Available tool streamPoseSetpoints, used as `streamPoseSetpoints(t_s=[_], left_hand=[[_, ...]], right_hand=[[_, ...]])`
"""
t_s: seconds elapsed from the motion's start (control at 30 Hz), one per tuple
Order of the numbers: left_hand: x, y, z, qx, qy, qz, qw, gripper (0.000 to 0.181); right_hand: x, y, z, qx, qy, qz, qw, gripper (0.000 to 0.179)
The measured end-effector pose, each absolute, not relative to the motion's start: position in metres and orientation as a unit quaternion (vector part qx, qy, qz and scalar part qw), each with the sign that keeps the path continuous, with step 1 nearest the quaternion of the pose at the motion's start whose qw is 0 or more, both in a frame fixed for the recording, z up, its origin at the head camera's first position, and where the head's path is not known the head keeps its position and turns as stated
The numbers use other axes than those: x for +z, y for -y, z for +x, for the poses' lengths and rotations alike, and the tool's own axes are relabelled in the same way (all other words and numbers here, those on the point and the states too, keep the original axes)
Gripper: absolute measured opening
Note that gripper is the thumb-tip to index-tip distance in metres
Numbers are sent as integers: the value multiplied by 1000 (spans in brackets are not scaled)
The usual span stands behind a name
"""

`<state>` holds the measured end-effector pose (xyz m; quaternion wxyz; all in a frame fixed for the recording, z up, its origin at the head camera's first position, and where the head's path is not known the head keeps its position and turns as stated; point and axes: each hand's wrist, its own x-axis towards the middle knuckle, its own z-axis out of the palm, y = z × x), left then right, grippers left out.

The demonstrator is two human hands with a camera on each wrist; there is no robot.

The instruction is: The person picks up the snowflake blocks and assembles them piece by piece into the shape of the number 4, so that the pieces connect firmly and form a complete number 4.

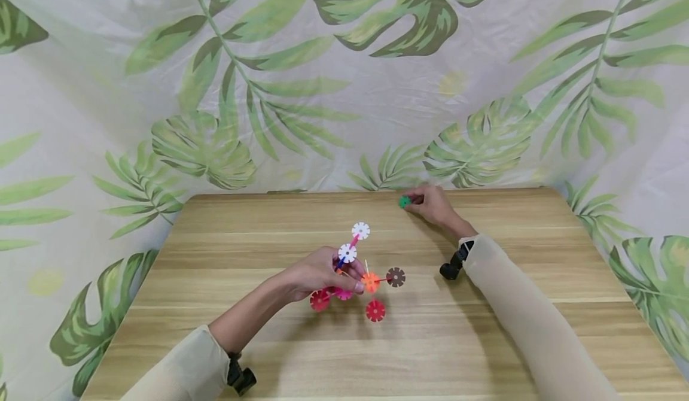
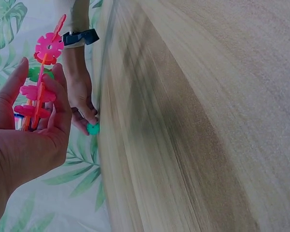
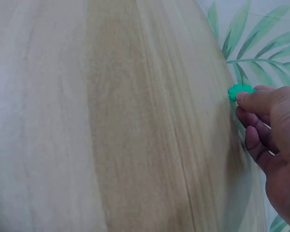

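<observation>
My left hand (image 1: 323, 272) holds up a joined cluster of notched plastic discs above the table's middle. White discs (image 1: 347, 253) stick out at its top, an orange disc (image 1: 370, 282) sits by the thumb, a brown disc (image 1: 395, 277) points right, and red discs (image 1: 375, 310) hang lower. Pink discs (image 2: 49, 47) and a green one (image 2: 38, 74) show in the left wrist view; the fingers hide part of the cluster. Near the table's far edge, my right hand (image 1: 433, 206) pinches a single green disc (image 3: 239, 92) between thumb and fingers, apart from the cluster.
The wood-grain table (image 1: 242, 227) reaches back to a leaf-patterned cloth (image 1: 377, 102) hanging behind it and at both sides. Each wrist wears a black strapped camera (image 1: 241, 377).
</observation>
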<state>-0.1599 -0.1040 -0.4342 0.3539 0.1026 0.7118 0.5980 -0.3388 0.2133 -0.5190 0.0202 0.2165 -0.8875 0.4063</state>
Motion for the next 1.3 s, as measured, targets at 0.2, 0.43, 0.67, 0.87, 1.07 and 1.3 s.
streamPoseSetpoints(t_s=[0.2,0.43,0.67,0.87,1.07,1.3], left_hand=[[-435,105,-161,601,-708,106,355,25],[-435,106,-162,591,-715,112,355,26],[-433,106,-161,590,-718,114,351,25],[-433,104,-161,589,-715,116,359,24],[-433,103,-161,586,-717,116,360,25],[-433,101,-161,580,-723,122,355,24]], right_hand=[[-514,-214,-331,419,880,222,15,27],[-502,-212,-316,452,863,224,-8,24],[-491,-210,-298,501,834,231,-31,20],[-484,-211,-281,533,814,228,-48,23],[-470,-206,-260,566,794,205,-86,25],[-458,-197,-241,597,766,210,-112,25]])
